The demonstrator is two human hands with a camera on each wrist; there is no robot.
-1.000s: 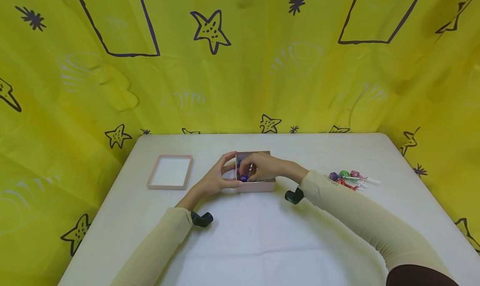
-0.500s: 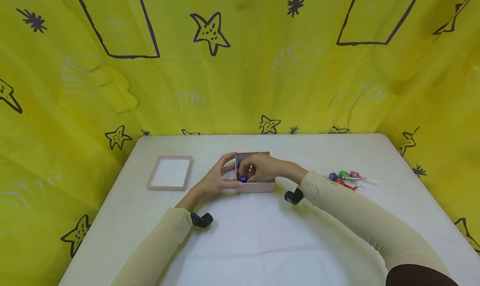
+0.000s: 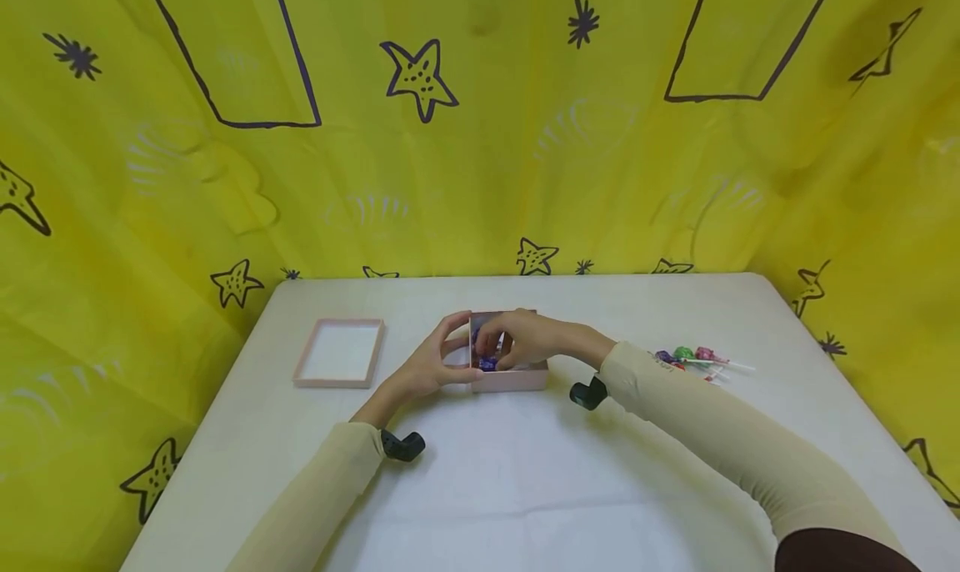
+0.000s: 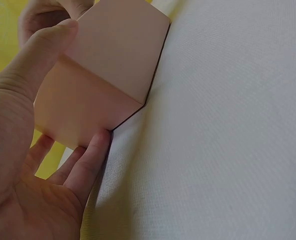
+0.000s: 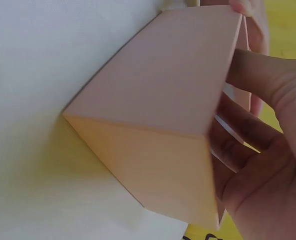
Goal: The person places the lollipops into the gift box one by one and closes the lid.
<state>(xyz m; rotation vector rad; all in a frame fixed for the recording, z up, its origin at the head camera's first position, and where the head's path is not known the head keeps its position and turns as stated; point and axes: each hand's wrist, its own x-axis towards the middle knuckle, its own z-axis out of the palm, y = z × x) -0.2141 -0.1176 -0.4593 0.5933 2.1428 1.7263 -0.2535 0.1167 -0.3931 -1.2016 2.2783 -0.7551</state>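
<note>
A pink open-topped box (image 3: 517,381) stands on the white table in front of me. My left hand (image 3: 426,367) grips its left end, thumb at the front wall and fingers spread along the side, as the left wrist view also shows. Over the rim reaches my right hand (image 3: 528,338), its fingers bent down into the box. Round purple-wrapped candies (image 3: 487,363) show inside, right beside those fingers. In the right wrist view the box wall (image 5: 152,75) hides the fingertips, so I cannot tell whether they pinch a candy.
A shallow pink-rimmed lid (image 3: 332,383) lies with its white inside up at the left. Several lollipops (image 3: 684,353) in purple, green, pink and red wrappers lie at the right, partly behind my right sleeve (image 3: 675,413). A yellow patterned curtain (image 3: 480,180) hangs behind the table.
The whole head view has shifted slightly, with table and box sitting a little lower. My right sleeve now covers more of the red lollipops. Both hands keep nearly the same pose at the box.
</note>
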